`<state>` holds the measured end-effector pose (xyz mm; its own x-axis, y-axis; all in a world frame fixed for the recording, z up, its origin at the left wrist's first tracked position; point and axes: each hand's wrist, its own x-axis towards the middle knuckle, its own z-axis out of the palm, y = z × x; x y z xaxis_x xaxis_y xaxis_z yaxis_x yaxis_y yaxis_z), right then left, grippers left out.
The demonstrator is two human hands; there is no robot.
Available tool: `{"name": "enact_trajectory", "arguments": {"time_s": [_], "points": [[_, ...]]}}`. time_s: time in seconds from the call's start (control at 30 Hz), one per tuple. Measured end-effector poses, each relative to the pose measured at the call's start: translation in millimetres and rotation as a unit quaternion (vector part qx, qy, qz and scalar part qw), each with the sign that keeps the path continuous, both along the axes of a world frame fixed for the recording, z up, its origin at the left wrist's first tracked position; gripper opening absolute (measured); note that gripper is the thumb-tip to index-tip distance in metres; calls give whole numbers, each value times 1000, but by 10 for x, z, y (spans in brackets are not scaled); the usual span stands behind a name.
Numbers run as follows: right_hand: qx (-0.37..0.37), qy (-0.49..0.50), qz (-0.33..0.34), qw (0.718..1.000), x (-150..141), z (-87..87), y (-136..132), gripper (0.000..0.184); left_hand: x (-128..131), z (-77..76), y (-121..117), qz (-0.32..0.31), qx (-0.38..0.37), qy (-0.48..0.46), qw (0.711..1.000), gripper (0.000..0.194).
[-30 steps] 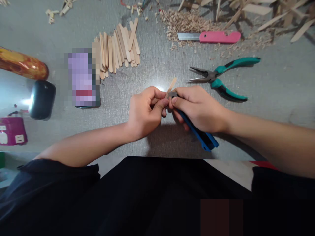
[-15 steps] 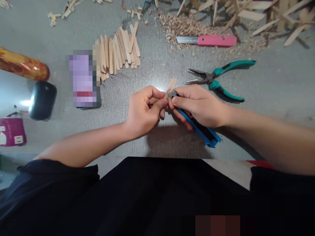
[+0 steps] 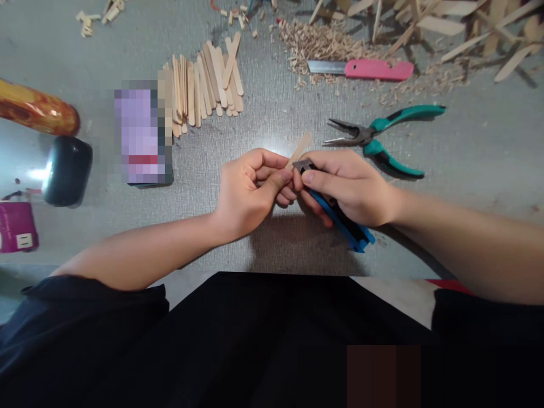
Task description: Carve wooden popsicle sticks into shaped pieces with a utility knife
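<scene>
Between the thumb and fingers of my left hand (image 3: pixel 255 192) is a thin wooden craft stick (image 3: pixel 301 146), its rounded end pointing up and away from me. My right hand (image 3: pixel 346 184) is closed round a blue-and-black utility knife (image 3: pixel 342 220). The knife's grey metal head lies against the stick, right beside my left fingertips. My fingers partly hide the stick's lower part and the blade. The two hands nearly touch, above the near part of the grey table (image 3: pixel 272 249).
Long-nose pliers (image 3: pixel 361 135) with green handles lie spread beyond my right hand. A pink knife (image 3: pixel 378 69) rests by wood shavings (image 3: pixel 327 42). Craft sticks (image 3: pixel 198 90) are stacked beside a blurred purple box (image 3: pixel 136 130). A dark rounded case (image 3: pixel 68 170) sits far left.
The stick's free end has swung slightly right, and the knife's head has shifted a little right along with my right hand. Both hands keep their grips. The whole view has shifted slightly.
</scene>
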<state>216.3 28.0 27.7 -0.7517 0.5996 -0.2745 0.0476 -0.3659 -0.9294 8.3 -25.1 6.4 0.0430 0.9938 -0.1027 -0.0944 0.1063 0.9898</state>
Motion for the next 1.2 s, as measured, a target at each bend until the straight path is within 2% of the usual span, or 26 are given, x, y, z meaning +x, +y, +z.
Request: {"name": "enact_trajectory", "arguments": {"time_s": [0.23,0.53,0.8,0.9,1.03,1.2], "points": [[6,-40,-36,999,-34,13,-53,27,6,15,-27,-1,-12,-2,1000,29],[14,-131,-44,990,-66,95,-78,29,-10,-32,-72,-11,-21,24,999,31],[28,-159,-25,987,-99,140,-107,32,-19,-52,-138,-17,13,135,991,8],[8,-134,-21,991,-91,124,-87,32,-33,-38,-114,-31,7,103,994,10],[-22,-93,-16,995,-48,89,-54,32,-46,-20,-74,-30,-26,41,998,24],[-19,-62,4,998,6,40,-39,30,-36,5,-54,-33,-26,19,999,32]]}}
